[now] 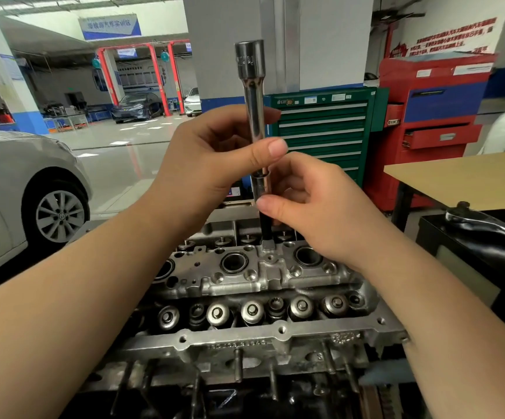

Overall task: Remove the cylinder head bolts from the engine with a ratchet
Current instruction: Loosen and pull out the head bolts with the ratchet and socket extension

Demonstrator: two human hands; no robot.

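Fingers of the left hand (211, 158) are wrapped round a long chrome socket (252, 95), thumb pressed across its front, and the tool stands upright with its wide open end up above the knuckles. Just under that thumb the right hand (314, 207) comes in, thumb and fingertips pinching a dark bolt (264, 228) where it comes out of the socket's lower mouth. Below the right fingertips the bolt runs straight down, and its lower end sits at the top face of the cylinder head (260, 276); whether it touches the metal or hangs just clear, I cannot tell. Beneath both hands the head spreads wide, round bores along its middle and a row of valve springs (254, 311) on the near side. Off past the right wrist a ratchet (484, 223) lies untouched on a black stand (469, 246), well apart from the hands. Behind that, a pale table (462, 179). Straight beyond the fingers stands a green tool chest (323, 131), with a red cabinet (438, 116) beside it. Out past the left forearm, a silver car (18, 189) is parked on the shiny workshop floor.
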